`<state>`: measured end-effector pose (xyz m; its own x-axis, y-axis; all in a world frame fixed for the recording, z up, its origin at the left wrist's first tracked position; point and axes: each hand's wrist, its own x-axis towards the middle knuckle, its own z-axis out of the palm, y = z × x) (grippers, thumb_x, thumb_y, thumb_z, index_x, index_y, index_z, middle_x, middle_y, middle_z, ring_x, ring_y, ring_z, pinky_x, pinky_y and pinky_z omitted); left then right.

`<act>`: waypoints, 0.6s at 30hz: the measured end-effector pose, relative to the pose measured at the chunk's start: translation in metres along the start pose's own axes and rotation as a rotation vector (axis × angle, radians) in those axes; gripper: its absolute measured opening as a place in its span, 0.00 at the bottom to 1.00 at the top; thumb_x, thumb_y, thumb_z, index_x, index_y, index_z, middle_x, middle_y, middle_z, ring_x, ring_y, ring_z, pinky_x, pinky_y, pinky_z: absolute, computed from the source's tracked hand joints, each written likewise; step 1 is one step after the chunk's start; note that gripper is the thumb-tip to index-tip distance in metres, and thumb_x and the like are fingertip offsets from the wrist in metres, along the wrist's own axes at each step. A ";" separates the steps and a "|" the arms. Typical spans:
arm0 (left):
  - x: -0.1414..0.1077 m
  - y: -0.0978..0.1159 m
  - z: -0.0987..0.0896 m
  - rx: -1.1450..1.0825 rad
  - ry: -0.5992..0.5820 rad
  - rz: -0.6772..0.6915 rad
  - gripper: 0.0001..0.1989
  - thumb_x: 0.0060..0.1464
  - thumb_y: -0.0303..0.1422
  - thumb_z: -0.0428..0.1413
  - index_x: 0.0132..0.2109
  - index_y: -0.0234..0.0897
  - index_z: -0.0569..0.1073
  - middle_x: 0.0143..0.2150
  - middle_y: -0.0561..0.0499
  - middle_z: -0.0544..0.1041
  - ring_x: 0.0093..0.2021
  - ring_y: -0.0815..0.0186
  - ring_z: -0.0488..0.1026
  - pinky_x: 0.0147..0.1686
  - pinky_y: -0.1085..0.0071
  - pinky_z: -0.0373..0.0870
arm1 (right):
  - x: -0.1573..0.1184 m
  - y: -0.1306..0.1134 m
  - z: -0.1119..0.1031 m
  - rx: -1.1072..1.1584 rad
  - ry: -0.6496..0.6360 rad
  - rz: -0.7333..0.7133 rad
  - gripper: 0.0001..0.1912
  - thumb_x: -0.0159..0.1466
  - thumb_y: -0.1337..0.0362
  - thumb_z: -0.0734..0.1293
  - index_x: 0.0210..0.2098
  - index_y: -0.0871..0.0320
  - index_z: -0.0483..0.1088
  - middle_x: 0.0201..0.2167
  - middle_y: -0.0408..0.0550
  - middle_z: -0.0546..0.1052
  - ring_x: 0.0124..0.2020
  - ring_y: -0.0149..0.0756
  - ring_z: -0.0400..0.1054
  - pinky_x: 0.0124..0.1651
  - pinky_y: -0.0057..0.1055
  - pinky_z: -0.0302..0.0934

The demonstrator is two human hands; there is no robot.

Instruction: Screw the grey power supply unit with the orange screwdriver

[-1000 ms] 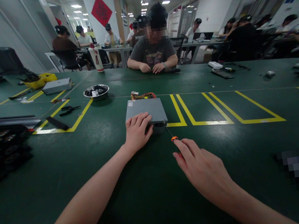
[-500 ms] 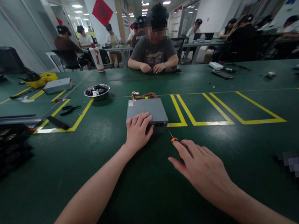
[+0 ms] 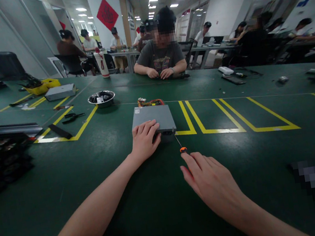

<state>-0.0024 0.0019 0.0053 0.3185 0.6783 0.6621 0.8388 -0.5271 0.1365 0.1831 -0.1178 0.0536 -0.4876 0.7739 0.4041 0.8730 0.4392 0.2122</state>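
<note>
A grey metal computer power supply (image 3: 158,114) lies on the green table, its coloured cables (image 3: 151,102) bunched at the far side. My left hand (image 3: 145,139) grips its near left part, fingers across the top and thumb at the front edge. Just right of it, my right hand (image 3: 210,173) is closed round a screwdriver (image 3: 183,150) with an orange and black handle, mostly hidden by the fingers. The thin shaft points up at the near right corner of the power supply. Whether the tip touches a screw is too small to tell.
A steel bowl (image 3: 101,98) with small parts stands behind on the left. Black parts (image 3: 0,157) are stacked at the left. A second metal box (image 3: 60,92) lies near a yellow tray (image 3: 42,86). Across the table sits a person (image 3: 160,54). Yellow tape marks the tabletop.
My right hand has shifted slightly and now covers more of the screwdriver handle. My left hand keeps its hold on the power supply. The view has moved a little.
</note>
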 end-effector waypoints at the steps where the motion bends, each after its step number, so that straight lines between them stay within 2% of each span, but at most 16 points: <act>1: 0.000 0.000 0.000 -0.001 0.001 0.000 0.15 0.56 0.35 0.49 0.51 0.42 0.65 0.55 0.48 0.69 0.55 0.59 0.62 0.50 0.59 0.53 | 0.000 0.000 0.000 -0.003 0.000 -0.005 0.15 0.61 0.66 0.60 0.45 0.65 0.68 0.34 0.54 0.73 0.29 0.34 0.66 0.30 0.31 0.61; 6: 0.000 0.000 0.001 0.000 0.004 -0.004 0.15 0.56 0.35 0.49 0.51 0.42 0.65 0.55 0.49 0.68 0.56 0.59 0.62 0.51 0.59 0.53 | -0.004 0.001 0.002 -0.058 0.042 -0.048 0.16 0.57 0.74 0.61 0.46 0.66 0.69 0.37 0.57 0.74 0.33 0.38 0.68 0.34 0.33 0.62; 11: 0.000 0.000 0.001 0.000 0.012 -0.001 0.15 0.56 0.35 0.49 0.51 0.42 0.65 0.55 0.49 0.69 0.55 0.60 0.62 0.51 0.59 0.53 | -0.003 0.001 0.001 -0.050 0.046 -0.083 0.17 0.54 0.76 0.62 0.43 0.64 0.70 0.41 0.58 0.73 0.36 0.41 0.69 0.36 0.36 0.63; 14: 0.000 0.000 0.002 0.003 0.014 -0.004 0.15 0.56 0.34 0.49 0.51 0.42 0.65 0.55 0.49 0.69 0.55 0.59 0.62 0.51 0.59 0.53 | 0.001 0.001 -0.001 -0.031 0.065 -0.041 0.15 0.57 0.71 0.63 0.44 0.65 0.69 0.41 0.58 0.73 0.34 0.39 0.69 0.35 0.34 0.63; 16: 0.000 0.000 0.002 0.006 0.017 -0.006 0.15 0.56 0.34 0.49 0.51 0.42 0.66 0.55 0.49 0.69 0.55 0.59 0.62 0.51 0.59 0.53 | 0.003 0.000 -0.003 -0.034 0.087 0.010 0.16 0.60 0.63 0.62 0.44 0.67 0.69 0.35 0.56 0.74 0.30 0.37 0.68 0.31 0.32 0.62; 18: 0.000 0.000 0.002 0.007 0.018 -0.006 0.15 0.56 0.35 0.49 0.51 0.42 0.66 0.55 0.49 0.69 0.55 0.60 0.62 0.51 0.59 0.53 | 0.003 0.001 -0.004 -0.047 0.098 0.050 0.17 0.61 0.60 0.61 0.43 0.68 0.69 0.28 0.52 0.74 0.25 0.34 0.66 0.27 0.30 0.60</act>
<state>-0.0016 0.0027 0.0040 0.3054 0.6723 0.6744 0.8439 -0.5192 0.1353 0.1825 -0.1166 0.0584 -0.4415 0.7452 0.4998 0.8971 0.3774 0.2298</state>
